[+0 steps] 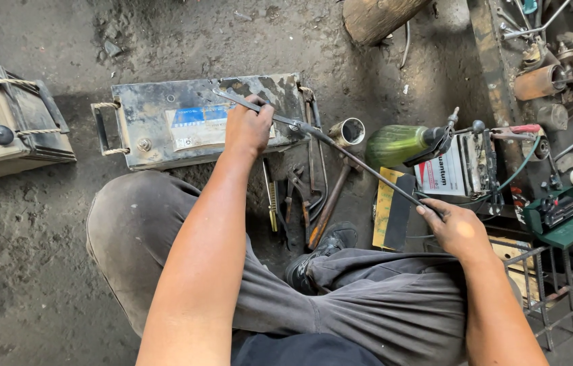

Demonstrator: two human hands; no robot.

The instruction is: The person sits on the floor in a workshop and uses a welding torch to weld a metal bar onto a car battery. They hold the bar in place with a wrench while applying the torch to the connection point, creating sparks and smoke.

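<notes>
A long metal rod [340, 148] is being gripped at both ends above a grimy workshop floor [29, 271]. The left hand [248, 127], fingers wrapped tight around it, is being rested on a worn metal box [164, 115]; the right hand [459, 229] is closed on the rod's lower end. Hand tools [307, 196] and a green bottle [398, 144] are lying just beyond the knees.

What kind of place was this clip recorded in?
Probably a battery repair or mechanic's workshop with a dirt floor: a worn vehicle battery lies under the left hand, hand tools are scattered on the ground, and the right hand holds a long metal rod.
</notes>
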